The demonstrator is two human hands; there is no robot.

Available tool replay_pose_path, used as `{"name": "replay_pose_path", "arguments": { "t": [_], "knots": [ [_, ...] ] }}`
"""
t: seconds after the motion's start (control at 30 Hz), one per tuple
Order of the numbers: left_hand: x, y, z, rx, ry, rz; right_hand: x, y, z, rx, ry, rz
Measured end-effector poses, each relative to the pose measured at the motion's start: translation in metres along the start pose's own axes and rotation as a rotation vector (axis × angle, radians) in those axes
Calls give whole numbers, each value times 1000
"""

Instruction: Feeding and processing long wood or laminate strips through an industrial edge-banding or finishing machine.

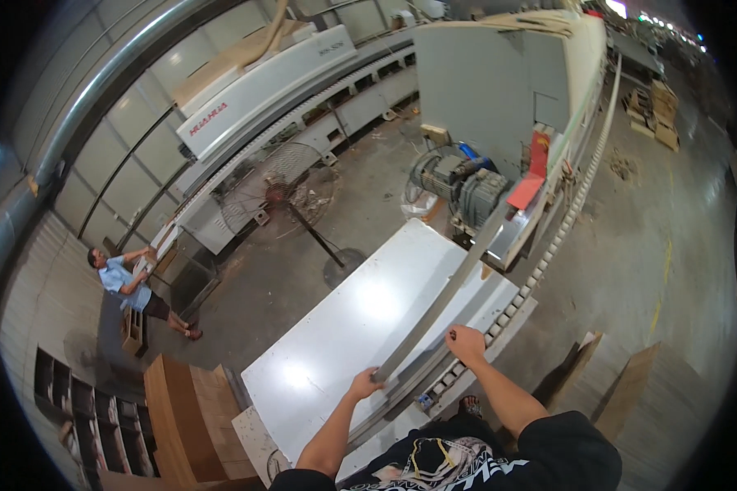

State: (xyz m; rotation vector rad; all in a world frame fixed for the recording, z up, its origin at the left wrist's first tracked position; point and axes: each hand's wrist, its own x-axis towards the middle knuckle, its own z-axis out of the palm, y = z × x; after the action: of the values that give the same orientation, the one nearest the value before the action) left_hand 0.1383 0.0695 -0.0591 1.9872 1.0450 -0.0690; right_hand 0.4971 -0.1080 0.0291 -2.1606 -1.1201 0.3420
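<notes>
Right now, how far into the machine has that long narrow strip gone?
Done: the far end of the long narrow grey strip already reaches the machine's infeed by the red guard. In hand: the left hand grips its near end; the right hand rests beside it. Left: most of its length lies over the white table.

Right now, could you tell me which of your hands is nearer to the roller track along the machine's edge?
Right. The right hand rests beside the roller track, close to its rollers. The left hand grips the near end of the long grey strip, farther in over the white table.

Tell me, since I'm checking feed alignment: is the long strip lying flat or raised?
Raised: the strip slants up from the left hand toward the machine, above the white table.
</notes>
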Motion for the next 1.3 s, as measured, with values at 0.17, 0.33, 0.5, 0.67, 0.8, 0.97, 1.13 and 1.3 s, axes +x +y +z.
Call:
{"name": "replay_pose_path", "arguments": {
  "t": [0.17,0.33,0.5,0.67,0.8,0.97,1.13,1.3],
  "knots": [
    [-89,-76,-29,3,96,-131,0,9,5,-63,-30,58],
    [-168,-109,-48,205,223,-267,2,3,10,-122,-50,75],
    [-222,-128,-39,370,368,-215,-2,2,13,-122,-7,50],
    [-236,-133,-26,460,443,-243,-5,0,15,-112,31,58],
    [-198,-111,-11,461,402,-135,-3,7,15,-166,9,89],
    [-142,-63,-4,422,357,-58,4,7,16,-147,-48,93],
    [-130,-53,-6,204,420,50,4,4,15,-86,-50,78],
    [-155,-77,-13,179,347,-44,2,15,12,-99,-21,91]
  ]
}}
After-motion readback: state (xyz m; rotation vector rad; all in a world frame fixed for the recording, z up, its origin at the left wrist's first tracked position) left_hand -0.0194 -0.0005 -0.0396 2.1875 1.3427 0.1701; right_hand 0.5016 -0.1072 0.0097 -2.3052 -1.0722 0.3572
